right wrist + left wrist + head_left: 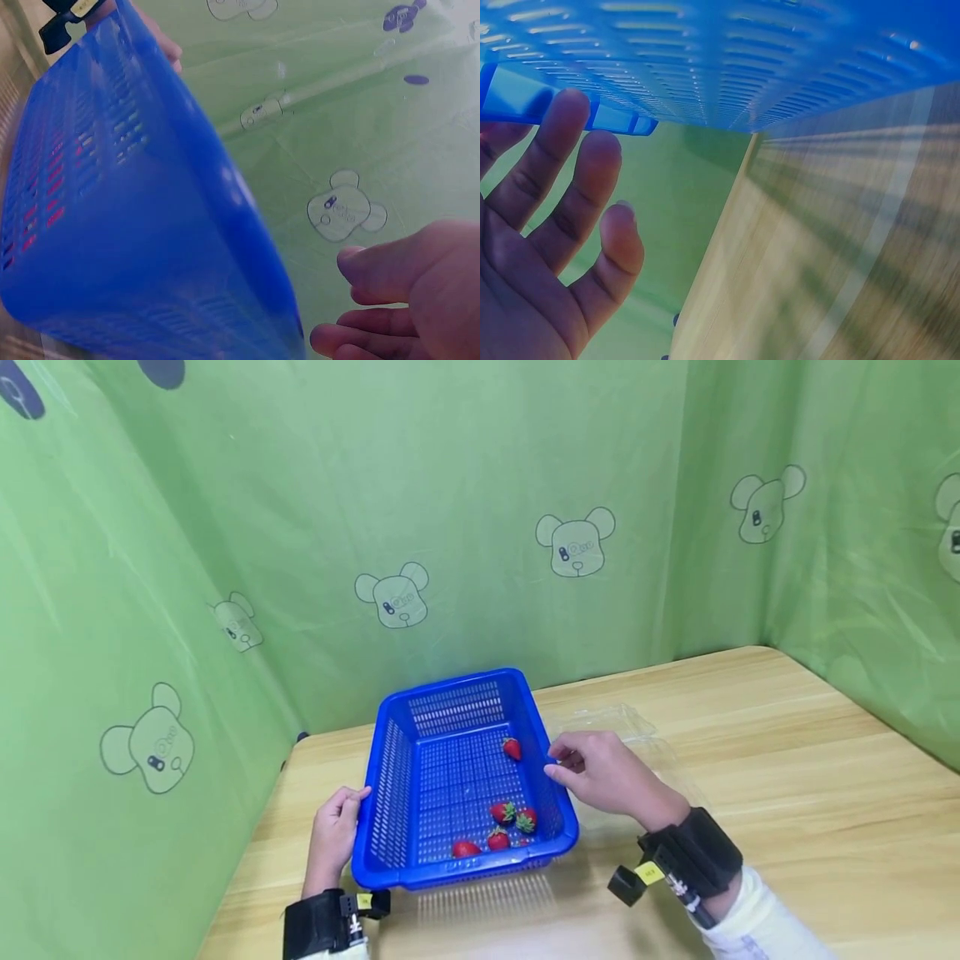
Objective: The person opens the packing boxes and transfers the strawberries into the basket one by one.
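Note:
A blue plastic basket (465, 785) with slotted walls is held tilted above the table, its near end toward me. Several strawberries (498, 838) lie inside, most gathered by the near right corner; a single one sits farther back along the right wall. At the left rim my left hand (335, 831) grips the basket, thumb on top and fingers beneath the lip, as the left wrist view shows. My right hand (603, 774) is beside the right rim, fingers loosely bent and holding nothing. In the right wrist view a gap separates the fingertips (324, 339) from the basket.
A clear plastic container (618, 720) lies on the wooden table (787, 777), partly hidden behind my right hand. Green curtains (480, 527) with bear-head prints hang around the table's back and sides. The basket casts a slotted shadow on the wood.

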A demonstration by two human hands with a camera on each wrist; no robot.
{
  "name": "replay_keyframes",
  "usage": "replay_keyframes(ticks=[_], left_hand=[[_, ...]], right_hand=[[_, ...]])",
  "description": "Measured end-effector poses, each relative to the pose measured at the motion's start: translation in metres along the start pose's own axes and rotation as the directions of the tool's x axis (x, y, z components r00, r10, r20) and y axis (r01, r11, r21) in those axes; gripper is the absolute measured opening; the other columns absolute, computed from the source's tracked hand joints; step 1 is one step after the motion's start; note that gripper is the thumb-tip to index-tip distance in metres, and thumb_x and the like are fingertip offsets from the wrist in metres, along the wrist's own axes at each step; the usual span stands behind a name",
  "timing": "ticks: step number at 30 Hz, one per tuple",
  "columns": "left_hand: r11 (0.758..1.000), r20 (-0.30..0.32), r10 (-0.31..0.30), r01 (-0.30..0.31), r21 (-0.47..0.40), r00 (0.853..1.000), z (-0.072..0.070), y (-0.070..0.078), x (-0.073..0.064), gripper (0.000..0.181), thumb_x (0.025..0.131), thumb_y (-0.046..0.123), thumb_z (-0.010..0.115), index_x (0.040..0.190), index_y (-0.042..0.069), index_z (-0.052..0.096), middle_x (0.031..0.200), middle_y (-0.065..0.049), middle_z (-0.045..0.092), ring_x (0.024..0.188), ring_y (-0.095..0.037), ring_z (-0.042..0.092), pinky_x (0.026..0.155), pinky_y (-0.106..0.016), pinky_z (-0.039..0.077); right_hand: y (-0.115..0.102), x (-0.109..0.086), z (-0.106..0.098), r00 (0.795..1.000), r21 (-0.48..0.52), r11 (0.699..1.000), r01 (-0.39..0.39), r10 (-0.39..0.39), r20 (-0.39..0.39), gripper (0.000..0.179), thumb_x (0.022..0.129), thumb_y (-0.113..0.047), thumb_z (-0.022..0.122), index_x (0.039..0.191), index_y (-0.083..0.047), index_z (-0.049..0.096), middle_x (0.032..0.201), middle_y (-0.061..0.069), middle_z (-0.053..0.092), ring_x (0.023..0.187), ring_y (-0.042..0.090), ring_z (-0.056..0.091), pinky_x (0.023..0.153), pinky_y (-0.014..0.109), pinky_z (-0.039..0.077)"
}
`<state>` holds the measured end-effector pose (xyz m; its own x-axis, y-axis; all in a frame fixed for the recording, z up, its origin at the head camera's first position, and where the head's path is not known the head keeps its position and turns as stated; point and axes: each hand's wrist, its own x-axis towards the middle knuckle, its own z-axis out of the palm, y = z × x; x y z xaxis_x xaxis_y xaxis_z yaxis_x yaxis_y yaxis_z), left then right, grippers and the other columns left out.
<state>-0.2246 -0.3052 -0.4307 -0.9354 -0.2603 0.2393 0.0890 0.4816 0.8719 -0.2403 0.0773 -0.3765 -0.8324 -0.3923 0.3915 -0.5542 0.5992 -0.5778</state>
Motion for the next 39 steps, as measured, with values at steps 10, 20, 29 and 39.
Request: replay_keyframes(ticks=[10,20,29,39], left_hand=[[1.0,0.01,-0.013,0.013,-0.012,1.0,-0.001,0.004,0.002,0.032,0.102,0.022,0.044,0.091,0.001,0.064,0.077,-0.007,0.056,0.065,-0.018,0.051,0.054,-0.024,0.039],[0.997,-0.028,0.078,-0.079,-0.023,0.997,0.0,0.008,-0.003,0.028,0.099,0.014,0.045,0.087,-0.001,0.066,0.079,-0.006,0.062,0.062,-0.014,0.049,0.053,-0.024,0.036],[0.999,-0.014,0.046,-0.046,-0.011,0.999,-0.001,0.004,-0.003,0.028,0.099,0.013,0.045,0.093,-0.003,0.068,0.085,-0.009,0.062,0.063,-0.012,0.049,0.055,-0.023,0.037],[0.999,-0.001,0.03,-0.03,-0.019,1.0,-0.001,0.006,-0.004,0.028,0.099,0.013,0.045,0.096,-0.003,0.068,0.087,-0.011,0.062,0.065,-0.013,0.05,0.056,-0.023,0.038]], right_hand=[[0.022,0.001,-0.011,0.997,-0.028,0.996,-0.082,0.082,-0.004,0.016,0.089,-0.015,0.069,0.099,-0.003,0.067,0.087,0.005,0.069,0.077,0.017,0.066,0.068,0.036,0.055],[0.047,-0.003,-0.022,0.981,-0.139,0.975,-0.173,0.183,0.066,0.023,0.084,-0.012,0.071,0.102,0.001,0.066,0.093,0.015,0.068,0.085,0.028,0.065,0.074,0.045,0.052],[0.061,-0.01,-0.025,0.925,-0.215,0.932,-0.291,0.332,0.187,0.034,0.079,-0.016,0.074,0.105,0.003,0.063,0.091,0.016,0.064,0.079,0.027,0.06,0.067,0.044,0.049],[0.067,-0.019,-0.025,0.858,-0.298,0.872,-0.388,0.459,0.228,0.037,0.078,-0.017,0.076,0.108,0.0,0.063,0.091,0.011,0.062,0.073,0.025,0.055,0.059,0.04,0.044]])
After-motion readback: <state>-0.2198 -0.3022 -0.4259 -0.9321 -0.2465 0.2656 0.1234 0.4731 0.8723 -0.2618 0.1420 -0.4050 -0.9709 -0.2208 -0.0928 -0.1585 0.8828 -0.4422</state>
